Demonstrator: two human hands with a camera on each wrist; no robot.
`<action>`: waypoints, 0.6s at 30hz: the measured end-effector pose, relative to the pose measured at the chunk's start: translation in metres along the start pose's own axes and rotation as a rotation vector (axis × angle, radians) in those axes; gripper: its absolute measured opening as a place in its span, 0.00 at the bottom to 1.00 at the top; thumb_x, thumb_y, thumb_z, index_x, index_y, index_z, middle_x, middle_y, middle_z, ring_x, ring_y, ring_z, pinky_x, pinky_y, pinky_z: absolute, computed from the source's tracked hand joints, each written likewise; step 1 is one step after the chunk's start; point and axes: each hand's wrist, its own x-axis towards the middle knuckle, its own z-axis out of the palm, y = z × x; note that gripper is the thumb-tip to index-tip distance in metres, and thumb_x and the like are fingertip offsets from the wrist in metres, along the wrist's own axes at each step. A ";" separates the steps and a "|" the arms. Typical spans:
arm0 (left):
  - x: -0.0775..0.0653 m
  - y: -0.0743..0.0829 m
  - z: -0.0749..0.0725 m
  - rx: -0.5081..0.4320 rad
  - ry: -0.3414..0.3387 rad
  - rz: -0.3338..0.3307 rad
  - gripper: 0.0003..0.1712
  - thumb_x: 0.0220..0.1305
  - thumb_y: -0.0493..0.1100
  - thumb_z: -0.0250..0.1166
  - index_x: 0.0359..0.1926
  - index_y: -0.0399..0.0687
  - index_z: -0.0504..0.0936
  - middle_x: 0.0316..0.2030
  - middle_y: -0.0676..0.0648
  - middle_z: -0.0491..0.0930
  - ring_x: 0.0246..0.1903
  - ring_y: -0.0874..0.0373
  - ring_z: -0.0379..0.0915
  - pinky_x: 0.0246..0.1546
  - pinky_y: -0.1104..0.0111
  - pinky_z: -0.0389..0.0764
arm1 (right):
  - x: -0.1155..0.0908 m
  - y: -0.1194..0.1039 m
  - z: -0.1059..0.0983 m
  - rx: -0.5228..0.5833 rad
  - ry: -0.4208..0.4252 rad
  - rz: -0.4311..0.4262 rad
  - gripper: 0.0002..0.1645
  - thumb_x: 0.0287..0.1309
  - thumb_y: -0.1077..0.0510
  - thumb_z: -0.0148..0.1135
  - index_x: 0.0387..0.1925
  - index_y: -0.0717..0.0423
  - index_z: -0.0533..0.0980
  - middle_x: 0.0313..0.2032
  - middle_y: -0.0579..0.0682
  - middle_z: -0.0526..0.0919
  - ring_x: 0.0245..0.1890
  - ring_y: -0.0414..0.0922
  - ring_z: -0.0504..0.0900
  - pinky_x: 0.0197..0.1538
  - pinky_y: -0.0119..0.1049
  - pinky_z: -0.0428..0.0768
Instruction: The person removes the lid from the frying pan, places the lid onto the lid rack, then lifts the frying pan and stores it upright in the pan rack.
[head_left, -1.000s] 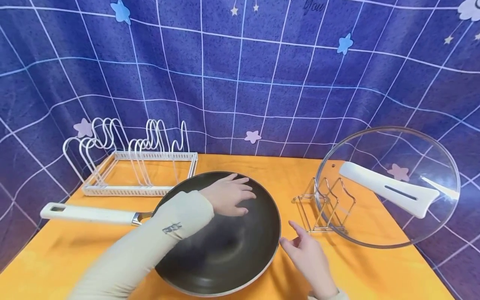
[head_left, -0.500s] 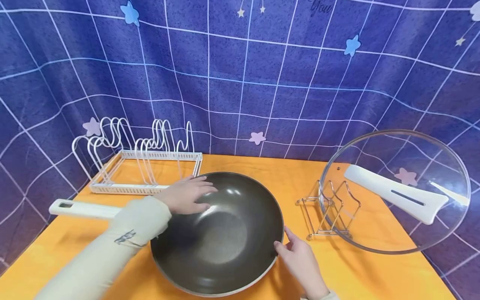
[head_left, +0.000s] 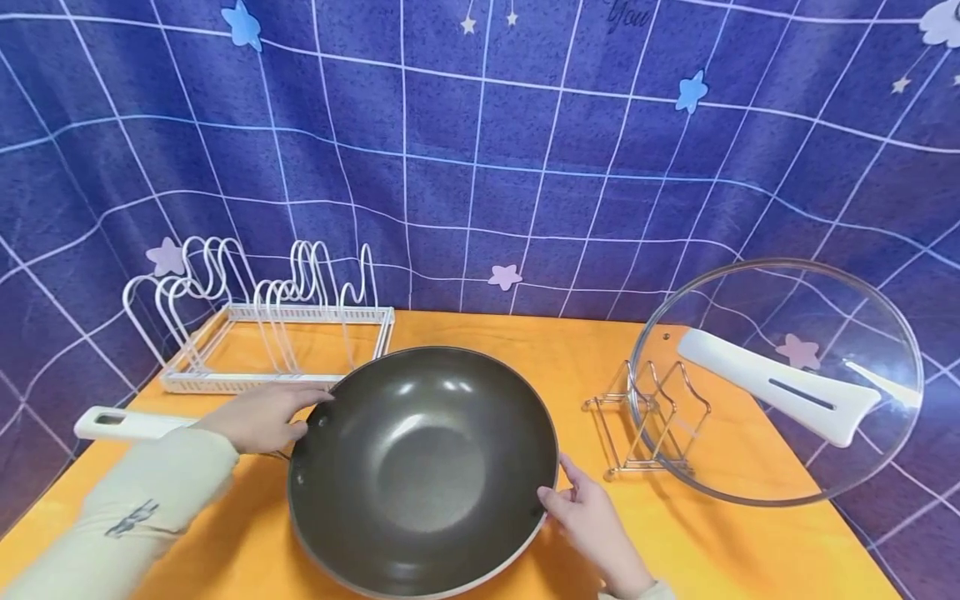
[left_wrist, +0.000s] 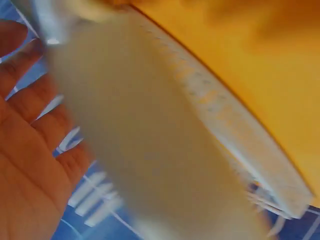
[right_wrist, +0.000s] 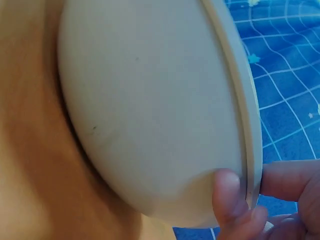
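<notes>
A dark-lined wok (head_left: 431,467) with a pale outside sits on the orange table, its white handle (head_left: 131,423) pointing left. My right hand (head_left: 592,521) pinches the right rim; in the right wrist view the thumb (right_wrist: 287,180) and fingers lie on either side of it. Over the handle's inner end, by the wok's left edge, is my left hand (head_left: 258,418), fingers loosely extended. In the left wrist view the blurred handle (left_wrist: 145,125) fills the middle, and the left fingers (left_wrist: 42,97) are beside it, not wrapped round. The sleeve hides part of the handle.
Behind the left hand stands a white wire rack (head_left: 262,382). To the right, a small metal rack (head_left: 648,462) holds a large glass lid (head_left: 765,502) upright, with a white handle (head_left: 780,387). A blue patterned curtain (head_left: 480,192) hangs behind the table.
My left hand has moved left from above the wok to its handle end. My right hand has come in and taken hold of the right rim. The wok has shifted slightly left.
</notes>
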 end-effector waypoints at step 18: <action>-0.053 -0.058 -0.005 -0.154 -0.066 -0.129 0.35 0.49 0.51 0.72 0.54 0.34 0.78 0.41 0.40 0.85 0.40 0.46 0.81 0.41 0.57 0.81 | 0.002 0.003 -0.007 0.083 -0.083 0.011 0.47 0.61 0.65 0.58 0.70 0.77 0.43 0.16 0.47 0.76 0.15 0.35 0.71 0.34 0.29 0.81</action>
